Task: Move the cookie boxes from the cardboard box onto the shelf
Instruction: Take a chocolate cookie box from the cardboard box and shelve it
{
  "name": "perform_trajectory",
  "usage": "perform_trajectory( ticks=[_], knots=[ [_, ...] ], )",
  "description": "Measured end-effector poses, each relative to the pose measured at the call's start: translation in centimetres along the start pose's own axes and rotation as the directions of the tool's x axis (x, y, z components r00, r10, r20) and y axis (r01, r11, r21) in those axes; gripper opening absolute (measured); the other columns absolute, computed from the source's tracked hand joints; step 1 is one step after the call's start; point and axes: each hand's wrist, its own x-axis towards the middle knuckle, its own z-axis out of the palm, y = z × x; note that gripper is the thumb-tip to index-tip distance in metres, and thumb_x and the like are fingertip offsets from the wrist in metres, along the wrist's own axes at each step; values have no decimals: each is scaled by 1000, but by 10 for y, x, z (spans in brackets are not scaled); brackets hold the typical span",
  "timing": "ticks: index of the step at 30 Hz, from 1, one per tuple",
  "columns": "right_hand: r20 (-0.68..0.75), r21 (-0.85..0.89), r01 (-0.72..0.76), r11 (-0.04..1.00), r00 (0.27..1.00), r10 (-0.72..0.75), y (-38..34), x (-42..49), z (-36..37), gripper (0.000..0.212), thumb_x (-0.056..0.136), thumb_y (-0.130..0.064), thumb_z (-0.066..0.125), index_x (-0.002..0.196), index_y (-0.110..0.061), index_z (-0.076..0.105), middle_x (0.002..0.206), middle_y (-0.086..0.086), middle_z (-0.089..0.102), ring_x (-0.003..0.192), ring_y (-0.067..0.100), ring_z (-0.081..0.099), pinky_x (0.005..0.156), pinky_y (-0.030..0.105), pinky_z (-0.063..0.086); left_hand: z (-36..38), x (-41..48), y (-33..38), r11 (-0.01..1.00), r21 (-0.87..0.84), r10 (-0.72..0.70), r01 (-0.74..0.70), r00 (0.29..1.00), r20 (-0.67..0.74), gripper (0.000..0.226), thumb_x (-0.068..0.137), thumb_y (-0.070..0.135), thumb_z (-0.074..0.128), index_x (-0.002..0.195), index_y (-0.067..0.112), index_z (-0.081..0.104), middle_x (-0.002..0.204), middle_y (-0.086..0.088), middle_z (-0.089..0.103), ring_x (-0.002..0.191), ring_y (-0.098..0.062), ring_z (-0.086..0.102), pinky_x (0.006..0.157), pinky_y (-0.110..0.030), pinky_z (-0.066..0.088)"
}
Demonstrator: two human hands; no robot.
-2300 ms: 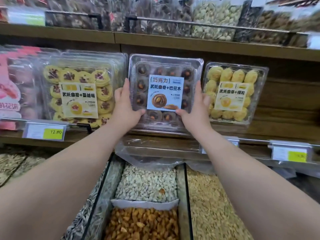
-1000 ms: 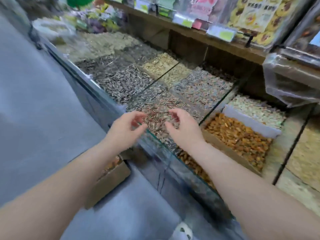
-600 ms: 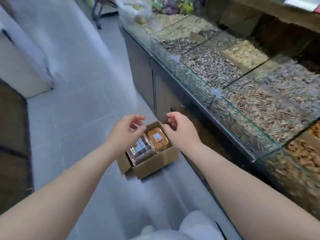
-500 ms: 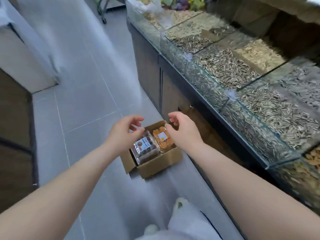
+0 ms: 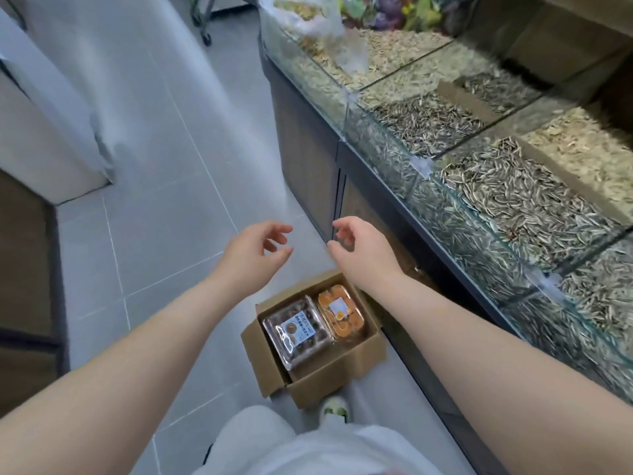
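**Desk:** Entry for this frame. Hands first.

**Op:** I read the left hand (image 5: 254,257) as empty, fingers loosely curled, thumb and forefinger apart. The right hand (image 5: 363,252) is the same: a slack curl with nothing in it. The two hang side by side in the air with a gap between them, neither touching anything.

**Desk:** Task items?

**Op:** The cardboard box (image 5: 334,380) sits open on the grey tiled floor (image 5: 164,186), just beside the counter base. I count two clear cookie boxes in it, flat and side by side. The dark cookie box (image 5: 297,332) is on the left with a white label up. The orange cookie box (image 5: 341,311) is on the right and touches it. Whether more lie beneath, I cannot tell.

**Desk:** Surroundings?

**Op:** Glass-fronted seed bins (image 5: 513,200) run along the right. A white shoe (image 5: 334,410) is near the carton's front corner, with pale trousers (image 5: 291,447) at the bottom edge.
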Motion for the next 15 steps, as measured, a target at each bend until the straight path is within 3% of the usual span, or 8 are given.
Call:
perform_trajectory(
  ticks=[7,11,15],
  knots=[
    [-112,29,-190,981,975,192,3,52,20,36,92,-24,57,128,-20,53,110,-7,56,100,7,51,87,25,43,-15,94,-33,997,0,70,-71,981,178,24,92,26,59,115,31,58,101,13,59,91,-7,57,77,-27,46],
    [-263,75,-369,926,889,375,0,68,51,37,91,-26,58,127,-22,54,107,-9,55,95,7,51,82,22,40,-14,145,-56,985,5,158,-172,919,360,23,91,22,60,113,28,60,100,9,59,83,-6,55,71,-26,42],
    [-338,201,-492,847,777,532,-12,70,87,37,91,-24,57,128,-21,54,112,-6,57,101,11,55,90,29,46,-14,170,-85,975,12,180,-221,824,538,23,91,21,60,114,25,61,98,9,59,86,-12,57,66,-26,46]
  ],
)
